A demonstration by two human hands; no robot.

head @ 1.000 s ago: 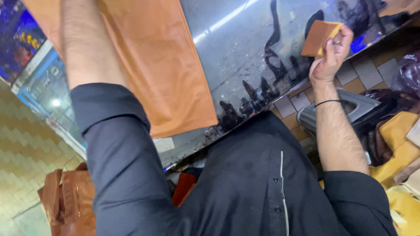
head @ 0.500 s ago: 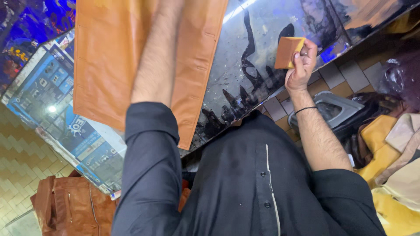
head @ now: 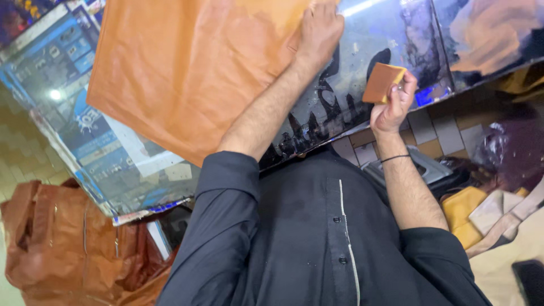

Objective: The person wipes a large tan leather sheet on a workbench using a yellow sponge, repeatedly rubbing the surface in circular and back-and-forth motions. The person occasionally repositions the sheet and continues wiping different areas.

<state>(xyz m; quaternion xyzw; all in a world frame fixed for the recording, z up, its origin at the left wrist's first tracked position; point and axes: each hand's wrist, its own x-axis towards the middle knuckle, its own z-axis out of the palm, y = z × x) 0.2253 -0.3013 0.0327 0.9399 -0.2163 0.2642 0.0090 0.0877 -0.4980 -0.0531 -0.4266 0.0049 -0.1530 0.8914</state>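
The right hand [head: 391, 105] has its grip closed around a small tan block [head: 382, 82], pinched between thumb and fingers and held just clear of the glossy, dark-smeared table [head: 362, 51]. The left hand [head: 320, 28] lies flat, fingers spread and grasping nothing, pressing down on the near corner of a large orange leather sheet [head: 192, 73]. That sheet sits to the left of the block, close by but apart from it, with only a strip of stained table surface between them; its long axis runs slantwise across the table away from the left hand. The left hand is the one on the sheet, the right the nearer to its bare edge. The leather looks smooth, evenly tan-orange, faintly creased. A crumpled brown leather bag [head: 62, 243] sits on the floor lower left.
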